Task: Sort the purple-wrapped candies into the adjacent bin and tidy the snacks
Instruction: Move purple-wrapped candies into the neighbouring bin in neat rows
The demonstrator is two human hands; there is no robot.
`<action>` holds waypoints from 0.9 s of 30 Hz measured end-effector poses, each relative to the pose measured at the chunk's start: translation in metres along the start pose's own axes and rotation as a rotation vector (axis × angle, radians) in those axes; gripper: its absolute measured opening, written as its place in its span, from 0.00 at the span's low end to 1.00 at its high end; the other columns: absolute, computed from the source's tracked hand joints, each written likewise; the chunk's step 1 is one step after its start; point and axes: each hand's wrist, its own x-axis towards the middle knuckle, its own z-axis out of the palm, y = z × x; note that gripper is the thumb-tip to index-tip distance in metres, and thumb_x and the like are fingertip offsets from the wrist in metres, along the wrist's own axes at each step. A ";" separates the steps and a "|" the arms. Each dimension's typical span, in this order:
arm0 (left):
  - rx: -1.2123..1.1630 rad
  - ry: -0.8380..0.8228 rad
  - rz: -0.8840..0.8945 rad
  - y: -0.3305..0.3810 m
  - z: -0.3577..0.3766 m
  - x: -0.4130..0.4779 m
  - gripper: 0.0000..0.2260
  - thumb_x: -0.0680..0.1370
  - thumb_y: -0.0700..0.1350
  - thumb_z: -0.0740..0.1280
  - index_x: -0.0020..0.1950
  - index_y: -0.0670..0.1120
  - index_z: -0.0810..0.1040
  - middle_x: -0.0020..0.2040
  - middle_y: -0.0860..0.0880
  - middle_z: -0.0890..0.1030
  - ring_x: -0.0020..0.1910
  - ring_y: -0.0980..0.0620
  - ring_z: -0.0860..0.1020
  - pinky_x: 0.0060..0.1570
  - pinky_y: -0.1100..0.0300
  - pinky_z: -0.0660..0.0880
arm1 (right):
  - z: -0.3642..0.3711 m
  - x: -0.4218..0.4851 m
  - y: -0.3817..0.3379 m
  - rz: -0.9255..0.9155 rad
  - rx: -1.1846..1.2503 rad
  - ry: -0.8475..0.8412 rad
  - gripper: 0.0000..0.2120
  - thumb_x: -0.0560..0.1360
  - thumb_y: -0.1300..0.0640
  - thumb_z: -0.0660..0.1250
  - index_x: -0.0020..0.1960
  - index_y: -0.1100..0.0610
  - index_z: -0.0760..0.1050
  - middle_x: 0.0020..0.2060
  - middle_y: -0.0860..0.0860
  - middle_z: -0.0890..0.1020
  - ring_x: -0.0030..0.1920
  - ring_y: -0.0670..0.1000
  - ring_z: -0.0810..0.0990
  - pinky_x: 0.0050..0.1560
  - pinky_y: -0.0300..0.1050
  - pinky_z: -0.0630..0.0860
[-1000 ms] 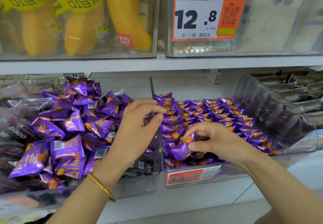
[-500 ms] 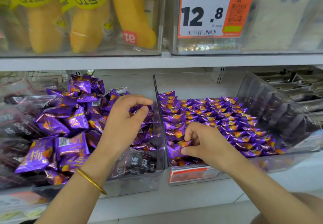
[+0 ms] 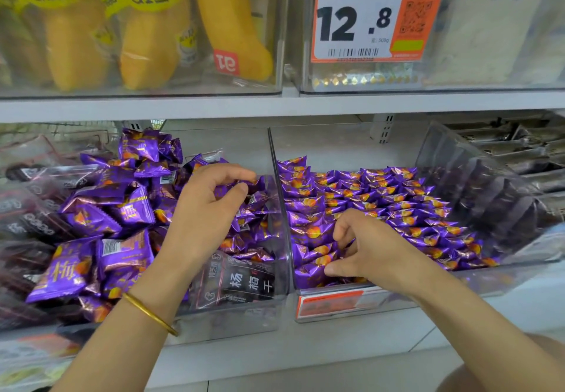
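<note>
Landmark: the clear divider (image 3: 276,177) between two clear bins on the lower shelf.

Left of the divider, the left bin (image 3: 232,327) held a loose heap of large purple packets (image 3: 128,208). Stray small candies (image 3: 241,232) lay close against the divider, and a dark packet (image 3: 241,281) stood at the front corner beside it.

Right of the divider, the right bin (image 3: 333,307) held small purple candies (image 3: 382,202) in neat rows.

The left hand (image 3: 204,208), with a gold bangle (image 3: 149,315) at the wrist, hung over the heap just left of the divider. Its grip was clamped, thumb and forefinger, on a single purple candy (image 3: 255,182) raised near the divider's top edge.

The right hand (image 3: 373,251) lay just right of the divider on the front rows, fingers curled down among the wrappers, thumb against one. Whether that grip had closed on a candy could not be told.

Above the divider, on the upper shelf: yellow packs (image 3: 153,40) to its left, a price tag (image 3: 360,15) reading 12.8 to its right.
</note>
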 end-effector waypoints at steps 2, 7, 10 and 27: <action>0.014 0.027 -0.007 0.001 -0.005 0.003 0.10 0.77 0.37 0.64 0.48 0.52 0.80 0.52 0.49 0.78 0.51 0.56 0.76 0.48 0.75 0.68 | -0.002 0.000 0.001 0.007 0.025 -0.008 0.19 0.64 0.58 0.78 0.46 0.56 0.69 0.44 0.56 0.78 0.37 0.50 0.76 0.40 0.50 0.77; 0.189 -0.055 -0.011 -0.005 -0.026 0.011 0.12 0.77 0.36 0.64 0.49 0.52 0.79 0.49 0.50 0.79 0.46 0.58 0.77 0.39 0.75 0.70 | -0.008 -0.001 0.000 -0.024 0.015 0.001 0.19 0.63 0.57 0.78 0.43 0.56 0.68 0.39 0.51 0.76 0.35 0.48 0.73 0.34 0.40 0.71; 0.397 -0.256 0.007 -0.013 -0.031 0.013 0.09 0.76 0.37 0.66 0.53 0.48 0.80 0.46 0.52 0.78 0.47 0.56 0.76 0.47 0.69 0.71 | -0.013 -0.002 -0.003 -0.066 0.046 0.077 0.18 0.63 0.56 0.78 0.41 0.57 0.69 0.30 0.48 0.73 0.28 0.41 0.69 0.29 0.32 0.67; 1.286 -0.580 0.009 -0.018 -0.001 0.017 0.23 0.73 0.53 0.67 0.67 0.53 0.70 0.67 0.46 0.61 0.68 0.44 0.59 0.65 0.52 0.63 | 0.002 0.019 -0.021 -0.195 0.149 0.264 0.09 0.73 0.58 0.69 0.42 0.48 0.70 0.36 0.49 0.77 0.35 0.52 0.78 0.31 0.36 0.70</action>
